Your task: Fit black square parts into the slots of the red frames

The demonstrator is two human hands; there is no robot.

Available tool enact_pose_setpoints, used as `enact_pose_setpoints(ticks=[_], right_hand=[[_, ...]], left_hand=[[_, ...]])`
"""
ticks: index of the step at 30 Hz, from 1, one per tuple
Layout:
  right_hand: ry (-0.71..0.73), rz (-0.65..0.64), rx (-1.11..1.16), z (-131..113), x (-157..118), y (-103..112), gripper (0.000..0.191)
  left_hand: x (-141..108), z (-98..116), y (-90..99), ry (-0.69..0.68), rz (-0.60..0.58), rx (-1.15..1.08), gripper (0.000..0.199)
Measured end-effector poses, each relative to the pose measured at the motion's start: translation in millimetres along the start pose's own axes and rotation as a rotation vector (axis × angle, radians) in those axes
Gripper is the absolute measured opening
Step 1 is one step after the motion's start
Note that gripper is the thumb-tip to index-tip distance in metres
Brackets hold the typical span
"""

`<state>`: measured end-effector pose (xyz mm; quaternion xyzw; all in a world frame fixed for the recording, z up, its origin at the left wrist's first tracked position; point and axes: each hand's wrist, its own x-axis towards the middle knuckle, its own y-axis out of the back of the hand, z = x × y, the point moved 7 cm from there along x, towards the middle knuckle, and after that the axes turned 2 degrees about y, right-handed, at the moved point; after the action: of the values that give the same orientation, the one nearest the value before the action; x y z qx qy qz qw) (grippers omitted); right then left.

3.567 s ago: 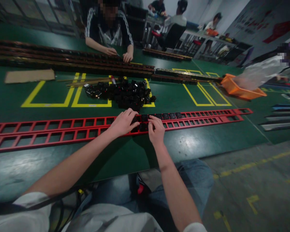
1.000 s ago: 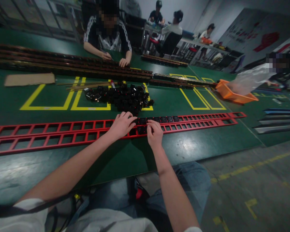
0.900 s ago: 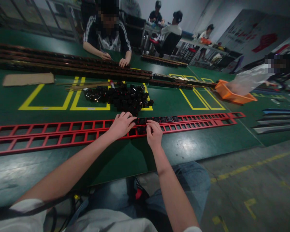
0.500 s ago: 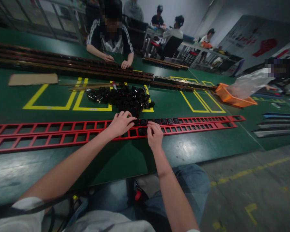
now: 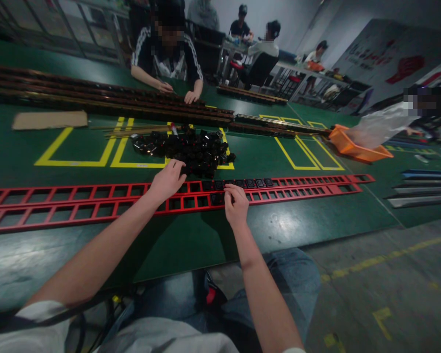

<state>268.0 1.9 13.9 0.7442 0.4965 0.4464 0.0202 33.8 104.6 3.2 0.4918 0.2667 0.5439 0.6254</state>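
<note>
Two red ladder-like frames (image 5: 95,190) lie side by side across the green table. Several black square pieces (image 5: 260,183) sit in openings of the far frame, and one shows in the near frame beside my right hand. My right hand (image 5: 236,205) is over the frames with thumb and fingertips pinched together; anything between them is too small to make out. At the near edge of a heap of black parts (image 5: 198,149), my left hand (image 5: 168,180) hovers over the far frame, fingers bent and thumb apart, with nothing visible in it.
Long dark brown bars (image 5: 95,98) lie across the table beyond the heap. A cardboard strip (image 5: 50,120) is at left, an orange bin (image 5: 358,144) with a plastic bag at right. A person (image 5: 169,54) works opposite; metal strips (image 5: 422,190) lie far right.
My left hand has moved left along the frames, uncovering a black piece in the far frame. My right hand has stayed almost in place.
</note>
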Motion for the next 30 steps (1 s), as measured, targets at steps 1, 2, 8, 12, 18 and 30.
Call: enact_pose_setpoints(ticks=[1, 2, 8, 12, 18, 30], right_hand=[[0.004, 0.002, 0.0, 0, 0, 0, 0.024], [0.006, 0.003, 0.0, 0, 0, 0, 0.024], [-0.008, -0.01, 0.008, 1, 0, 0, 0.024], [0.002, -0.011, -0.012, 1, 0, 0, 0.024], [0.017, -0.002, -0.02, 1, -1, 0, 0.024], [0.015, -0.007, -0.008, 0, 0, 0, 0.024]], left_hand=[[0, 0, 0.3, 0.009, -0.005, -0.015, 0.034], [0, 0, 0.1, 0.013, -0.011, -0.032, 0.031], [1, -1, -1.7, -0.034, 0.035, -0.15, 0.045], [1, -1, -2.1, -0.114, 0.1, -0.181, 0.052], [0, 4, 3.4, -0.179, 0.173, -0.191, 0.049], [-4, 16, 5.3, -0.286, 0.12, -0.227, 0.042]])
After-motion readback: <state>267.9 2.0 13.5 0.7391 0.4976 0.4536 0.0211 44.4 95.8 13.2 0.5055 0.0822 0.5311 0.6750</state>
